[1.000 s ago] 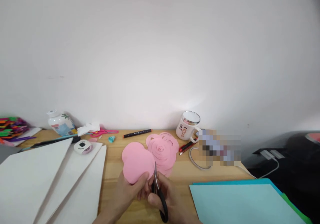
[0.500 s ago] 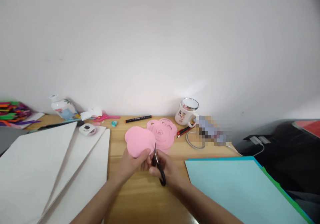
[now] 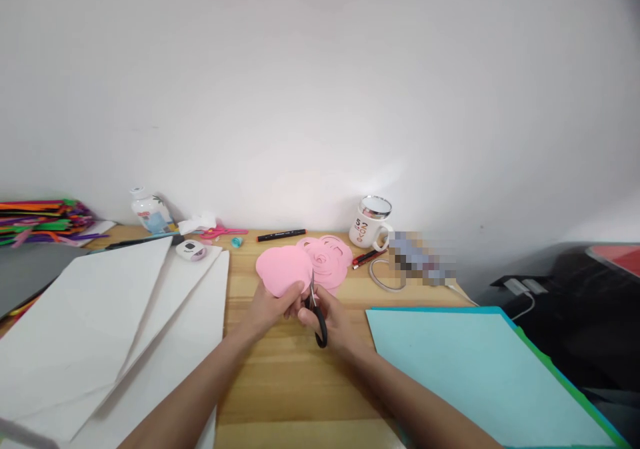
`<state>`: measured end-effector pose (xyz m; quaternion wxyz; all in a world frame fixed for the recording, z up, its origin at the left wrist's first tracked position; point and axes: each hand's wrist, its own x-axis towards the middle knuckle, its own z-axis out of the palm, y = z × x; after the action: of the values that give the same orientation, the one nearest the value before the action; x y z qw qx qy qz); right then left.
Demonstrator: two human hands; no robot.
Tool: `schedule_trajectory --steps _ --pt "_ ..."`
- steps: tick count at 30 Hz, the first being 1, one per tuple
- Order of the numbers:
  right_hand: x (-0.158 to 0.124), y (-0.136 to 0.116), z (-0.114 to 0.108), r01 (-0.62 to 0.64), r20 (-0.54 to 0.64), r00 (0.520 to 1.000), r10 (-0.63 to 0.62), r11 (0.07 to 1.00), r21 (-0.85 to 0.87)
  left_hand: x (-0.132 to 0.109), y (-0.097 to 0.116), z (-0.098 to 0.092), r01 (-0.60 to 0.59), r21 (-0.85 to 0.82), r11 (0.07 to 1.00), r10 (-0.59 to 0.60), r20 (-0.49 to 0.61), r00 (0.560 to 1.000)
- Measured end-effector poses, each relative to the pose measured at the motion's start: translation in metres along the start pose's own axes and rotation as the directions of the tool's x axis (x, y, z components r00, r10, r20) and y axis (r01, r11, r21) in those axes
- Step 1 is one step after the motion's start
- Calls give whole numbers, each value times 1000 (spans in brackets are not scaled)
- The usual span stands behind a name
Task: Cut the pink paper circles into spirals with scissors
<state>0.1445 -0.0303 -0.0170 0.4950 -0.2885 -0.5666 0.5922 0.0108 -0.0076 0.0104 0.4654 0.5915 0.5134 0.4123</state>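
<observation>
Between the thumb and fingers of my left hand [image 3: 275, 305] is a pink paper cutout [image 3: 284, 269] with a rounded, lobed outline. My right hand [image 3: 333, 319] is closed round the black handles of a pair of scissors [image 3: 321, 325]. The blades point away from me and meet the paper's right edge; whether they are fully closed is hard to make out. Just behind, on the desk, lie several pink paper pieces [image 3: 327, 261] with spiral and curved cuts, partly hidden by the held cutout.
White sheets [image 3: 95, 309] cover the left side, with a white tape dispenser [image 3: 191, 250] on them. Light-blue paper [image 3: 475, 369] lies at right. Along the wall are pipe cleaners [image 3: 45, 222], a bottle [image 3: 151, 212], pink scissors [image 3: 225, 232], a black marker [image 3: 281, 235] and a mug [image 3: 369, 227].
The view has shifted slightly, showing more of the left side. The pink cutout is tilted flatter and turned a little in my left hand, with the scissors still at its right edge.
</observation>
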Motion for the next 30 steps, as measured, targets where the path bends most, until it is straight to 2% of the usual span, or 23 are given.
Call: schedule_trajectory --steps 6,17,24,30 --pt "-1 0 2 -16 -25 1000 15 1000 -22 0 0 0 2 -19 1000 -2 -3 1000" --pt "-4 15 2 -41 -72 997 43 999 25 2 -6 0 1 -24 1000 0 39 999" --pt "-2 4 4 -36 -107 993 45 996 83 2 -5 -1 13 50 999 -9 -86 996" --pt "-3 1 6 -12 -96 995 23 993 116 0 -4 -3 14 85 996 -10 -49 999"
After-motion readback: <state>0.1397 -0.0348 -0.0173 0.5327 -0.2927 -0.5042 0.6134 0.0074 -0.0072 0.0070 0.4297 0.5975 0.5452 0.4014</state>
